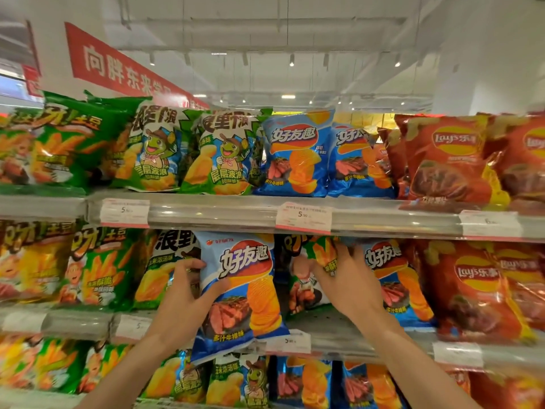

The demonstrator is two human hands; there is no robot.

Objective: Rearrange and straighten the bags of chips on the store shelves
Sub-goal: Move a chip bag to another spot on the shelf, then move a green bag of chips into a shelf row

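Grips first: our left hand point(185, 287) clasps the side of a blue chip bag point(239, 293) pulled forward off the middle shelf point(339, 332), its lower edge hanging past the lip. Our right hand point(342, 278) clutches a green bag point(321, 258) misplaced among the blue row. Judgement: mid-task; a gap is open on the shelf between the two bags. Top shelf point(212, 211) reads tidy. Price tags point(303, 217) front each rail. Red banner point(118, 66), white ceiling overhead.

Bright ceiling spotlights point(291, 64), soft blur, bowed edges
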